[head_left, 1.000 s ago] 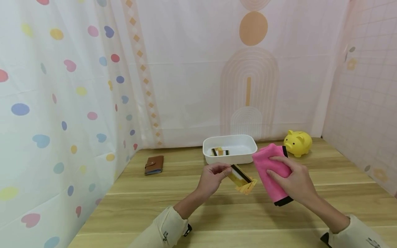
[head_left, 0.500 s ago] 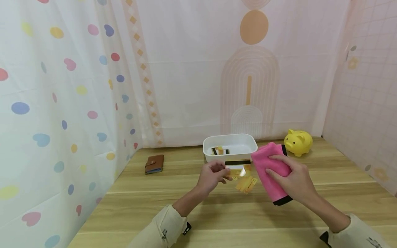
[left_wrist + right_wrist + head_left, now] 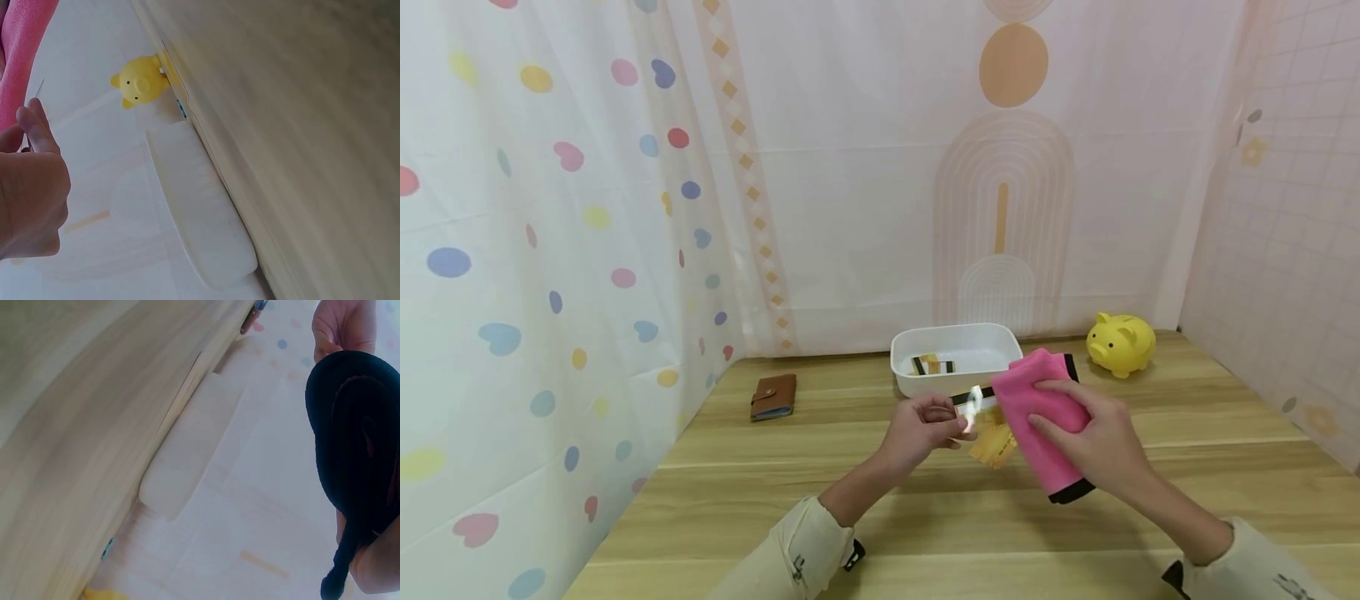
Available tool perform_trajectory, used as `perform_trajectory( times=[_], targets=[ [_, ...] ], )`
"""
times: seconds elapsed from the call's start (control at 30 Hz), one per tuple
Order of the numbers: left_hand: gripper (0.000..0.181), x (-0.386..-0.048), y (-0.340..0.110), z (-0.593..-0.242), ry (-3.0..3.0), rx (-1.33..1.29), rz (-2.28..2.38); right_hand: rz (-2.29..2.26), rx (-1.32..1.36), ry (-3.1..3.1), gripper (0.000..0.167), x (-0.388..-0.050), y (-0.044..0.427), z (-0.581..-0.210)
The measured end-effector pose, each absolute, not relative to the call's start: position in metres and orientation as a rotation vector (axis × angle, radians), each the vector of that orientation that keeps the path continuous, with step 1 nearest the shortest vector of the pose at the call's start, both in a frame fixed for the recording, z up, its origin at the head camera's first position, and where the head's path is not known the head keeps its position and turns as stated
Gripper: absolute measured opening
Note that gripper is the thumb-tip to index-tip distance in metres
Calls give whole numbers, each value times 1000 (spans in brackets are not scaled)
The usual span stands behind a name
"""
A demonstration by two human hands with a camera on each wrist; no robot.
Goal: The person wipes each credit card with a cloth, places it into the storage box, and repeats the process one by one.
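Observation:
In the head view my left hand [image 3: 921, 433] pinches a bank card [image 3: 972, 408] by its left end; a black stripe and a bright glare show on its face. My right hand [image 3: 1105, 437] grips a folded pink cloth [image 3: 1037, 417] with black edging. The cloth overlaps the card's right end; whether it presses on the card cannot be told. Below the held card, yellow cards [image 3: 992, 447] lie on the table, partly hidden by it. The left wrist view shows the held card [image 3: 40, 89] edge-on between the fingers. Dark cloth edging [image 3: 350, 425] fills the right wrist view's right side.
A white basin [image 3: 958, 383] with several cards [image 3: 932, 366] inside stands at the back of the wooden table [image 3: 737, 500]. To its right sits a yellow piggy bank [image 3: 1122, 346]. A brown card wallet [image 3: 772, 397] lies at the left. Curtains surround the table.
The left hand has turned the card from a steep slant to nearly level, its stripe along the top. The right hand has brought the cloth leftward over the card's right end.

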State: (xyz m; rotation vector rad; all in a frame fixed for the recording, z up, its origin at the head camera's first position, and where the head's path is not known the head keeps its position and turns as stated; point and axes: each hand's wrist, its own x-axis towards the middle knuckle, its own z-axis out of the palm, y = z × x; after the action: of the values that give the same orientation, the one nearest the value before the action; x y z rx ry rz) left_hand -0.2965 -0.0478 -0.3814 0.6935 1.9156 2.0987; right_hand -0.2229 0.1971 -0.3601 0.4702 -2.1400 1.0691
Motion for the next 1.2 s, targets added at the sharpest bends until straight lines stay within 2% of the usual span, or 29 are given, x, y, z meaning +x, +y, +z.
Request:
perform_trajectory(
  times=[0.57,1.2],
  targets=[
    [16,-295,-45,-382,1846,706,2090,1019,551,-2110,38,-226,177,-362],
    [27,-291,-47,-378,1992,816,1915,988,640,-2099,37,-233,161,-364]
  ],
)
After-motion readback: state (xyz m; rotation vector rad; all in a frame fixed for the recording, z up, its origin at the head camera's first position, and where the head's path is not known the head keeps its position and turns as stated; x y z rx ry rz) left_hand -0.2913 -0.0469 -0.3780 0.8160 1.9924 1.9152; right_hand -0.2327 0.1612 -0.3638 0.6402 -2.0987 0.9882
